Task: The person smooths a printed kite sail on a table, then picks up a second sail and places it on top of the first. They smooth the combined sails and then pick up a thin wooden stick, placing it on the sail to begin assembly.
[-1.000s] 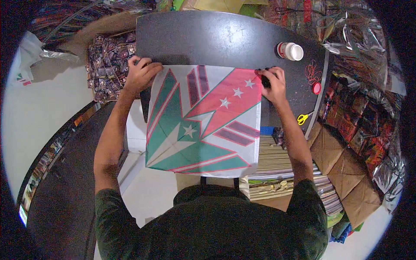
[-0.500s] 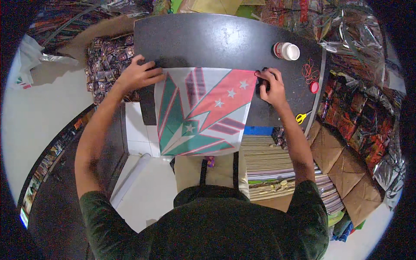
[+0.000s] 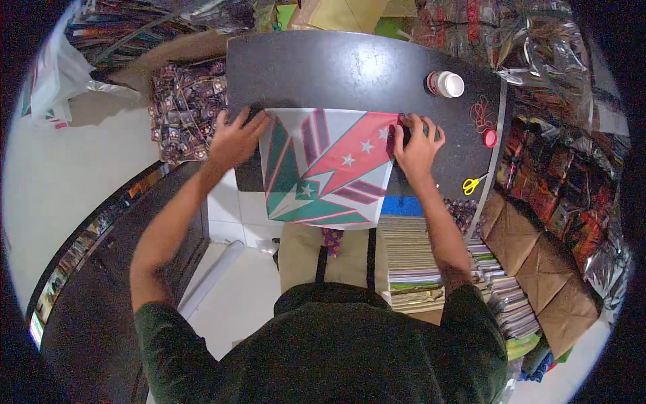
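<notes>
A thin printed cloth flag (image 3: 344, 174), white with green and red shapes and pale stars, lies spread on the dark table (image 3: 323, 74). Its near part hangs over the table's front edge above my lap. At the flag's far left corner is my left hand (image 3: 235, 140), fingers spread and their tips touching the cloth. My right hand (image 3: 418, 145) rests at the far right corner, its fingers bent and apart. The right thumb lies along the flag's side edge, and the fingertips touch down by the corner.
Toward the table's right side stand a white jar (image 3: 445, 84), a tangle of red string (image 3: 480, 116), a red lid (image 3: 490, 138) and yellow-handled scissors (image 3: 472, 185). A heap of small printed pieces (image 3: 187, 111) lies left of the table. Stacked sheets (image 3: 414, 259) fill the space below.
The flag's lower edge has drawn up toward the table. My left fingers have straightened onto the corner, and my right hand has curled in closer to the cloth. The view has shifted slightly.
</notes>
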The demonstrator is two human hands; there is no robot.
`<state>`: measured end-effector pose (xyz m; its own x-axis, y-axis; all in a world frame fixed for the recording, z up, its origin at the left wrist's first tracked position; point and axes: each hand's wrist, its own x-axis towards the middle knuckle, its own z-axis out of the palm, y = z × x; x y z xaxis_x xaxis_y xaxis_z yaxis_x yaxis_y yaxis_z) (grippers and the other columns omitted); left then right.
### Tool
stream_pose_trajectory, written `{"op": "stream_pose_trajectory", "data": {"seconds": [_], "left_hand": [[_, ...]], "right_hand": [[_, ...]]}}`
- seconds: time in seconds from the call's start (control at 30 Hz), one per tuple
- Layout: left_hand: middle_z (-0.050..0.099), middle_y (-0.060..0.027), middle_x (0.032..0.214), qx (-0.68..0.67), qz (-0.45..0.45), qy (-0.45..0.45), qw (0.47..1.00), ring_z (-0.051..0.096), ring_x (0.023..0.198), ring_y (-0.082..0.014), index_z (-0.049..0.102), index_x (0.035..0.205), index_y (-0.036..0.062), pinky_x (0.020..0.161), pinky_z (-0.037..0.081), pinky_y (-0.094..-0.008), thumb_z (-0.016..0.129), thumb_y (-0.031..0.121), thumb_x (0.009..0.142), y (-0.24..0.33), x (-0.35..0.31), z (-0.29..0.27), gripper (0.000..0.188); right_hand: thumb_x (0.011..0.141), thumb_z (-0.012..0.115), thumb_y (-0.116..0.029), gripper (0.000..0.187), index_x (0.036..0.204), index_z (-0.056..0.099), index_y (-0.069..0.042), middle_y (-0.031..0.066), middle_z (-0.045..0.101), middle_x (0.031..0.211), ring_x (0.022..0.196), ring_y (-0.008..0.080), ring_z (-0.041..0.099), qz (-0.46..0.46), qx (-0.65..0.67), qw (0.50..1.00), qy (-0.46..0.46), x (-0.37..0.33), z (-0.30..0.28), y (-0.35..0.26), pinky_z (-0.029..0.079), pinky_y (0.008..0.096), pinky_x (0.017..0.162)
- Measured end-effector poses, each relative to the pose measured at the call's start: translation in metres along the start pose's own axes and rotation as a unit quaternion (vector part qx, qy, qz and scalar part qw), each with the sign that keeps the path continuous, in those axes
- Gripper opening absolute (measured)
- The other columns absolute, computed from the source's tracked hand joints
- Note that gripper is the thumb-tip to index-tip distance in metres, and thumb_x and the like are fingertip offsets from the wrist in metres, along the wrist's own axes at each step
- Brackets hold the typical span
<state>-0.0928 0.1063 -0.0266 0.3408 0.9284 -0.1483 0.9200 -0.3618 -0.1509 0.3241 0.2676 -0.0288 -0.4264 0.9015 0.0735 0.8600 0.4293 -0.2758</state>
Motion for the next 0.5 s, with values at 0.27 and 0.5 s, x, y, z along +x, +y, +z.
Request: {"op": "stream_pose_trajectory", "data": {"seconds": [0.27,0.5], "left_hand": [[0.043,-0.0162,0.155,-0.089,-0.304,-0.074,0.946,0.042,0.138,-0.0361,0.030,0.157,0.0002,0.108,0.027,-0.0736,0.060,0.056,0.092,0.095,0.043,-0.059,0.091],[0.024,-0.0229,0.164,-0.192,-0.473,-0.088,0.856,0.025,0.150,-0.0429,0.017,0.159,-0.0039,0.106,0.014,-0.0840,0.057,0.067,0.090,0.134,0.075,-0.060,0.107]], "right_hand": [[0.096,0.060,-0.042,0.061,0.145,0.045,-0.011,0.0080,0.061,0.138,0.140,0.0291,0.041,0.236,-0.058,0.969,-0.042,-0.005,-0.008,-0.072,0.021,0.0689,0.108],[0.095,0.058,-0.049,0.067,0.147,0.043,-0.010,0.0136,0.052,0.146,0.143,0.0333,0.037,0.317,0.014,0.948,-0.016,-0.009,-0.003,-0.094,0.020,0.0742,0.107]]}}
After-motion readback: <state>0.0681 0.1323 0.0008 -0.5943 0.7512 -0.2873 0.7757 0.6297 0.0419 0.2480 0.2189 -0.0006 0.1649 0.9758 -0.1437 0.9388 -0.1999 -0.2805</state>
